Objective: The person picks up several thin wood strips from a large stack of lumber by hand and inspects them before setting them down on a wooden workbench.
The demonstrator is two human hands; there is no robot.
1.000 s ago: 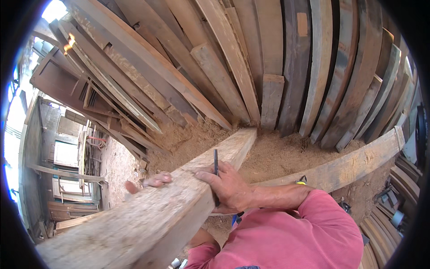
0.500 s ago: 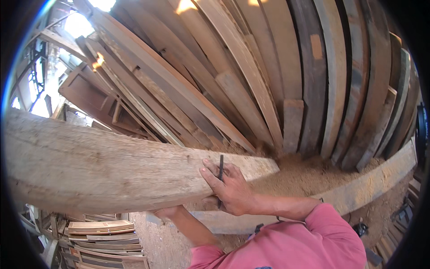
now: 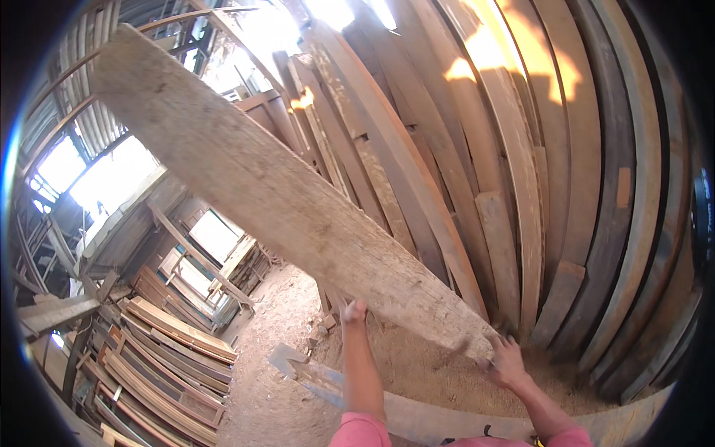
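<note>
A long, wide, pale wooden plank [image 3: 283, 201] is raised up on a slant, its far end high at the upper left and its near end low at the right. My left hand [image 3: 353, 311] grips the plank's lower edge from beneath. My right hand [image 3: 506, 359] holds the plank's near end at the lower right. A dark slim tool seen earlier in my right hand is not visible now. Both pink sleeves enter from the bottom edge.
Many tall planks [image 3: 521, 186] lean against the wall ahead and to the right. A long beam [image 3: 417, 417] lies across the sawdust floor [image 3: 424, 372] near me. Stacked wooden frames [image 3: 164, 350] fill the lower left. Bright openings [image 3: 104, 179] show at the left.
The plank has swung up from lying low and level to a steep slant, its far end lifted high. My left hand shifted under its lower edge; my right hand moved to its near end.
</note>
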